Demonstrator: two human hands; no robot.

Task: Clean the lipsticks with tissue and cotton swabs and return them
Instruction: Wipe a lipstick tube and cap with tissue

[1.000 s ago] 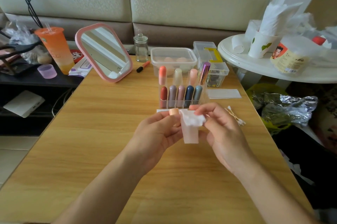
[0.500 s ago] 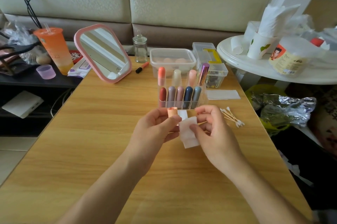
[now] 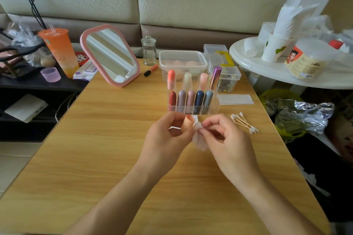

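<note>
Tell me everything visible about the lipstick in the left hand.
The lipstick is a peach tube, smooth like plastic, uncapped, with orange-red showing at its top. The left hand grips its lower part, hiding the base. It leans slightly right above the wooden table, just in front of the clear organiser. A white tissue, pinched by the right hand, touches its right side.
</note>
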